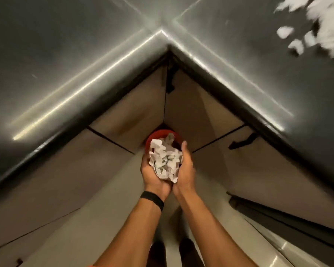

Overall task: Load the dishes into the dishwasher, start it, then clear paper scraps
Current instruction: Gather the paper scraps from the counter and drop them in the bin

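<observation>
While the left hand [152,176] and right hand [185,170] cup a heap of paper scraps [165,160] between them, directly above the red bin [152,136] in the floor corner, the clearing stage looks underway but unfinished: loose scraps [324,22] lie blurred on the steel counter [66,54] at far right. Dishwasher loading cannot be judged from this view. Brown cabinet doors [201,116] meet beneath the L-shaped, brushed countertop.
</observation>
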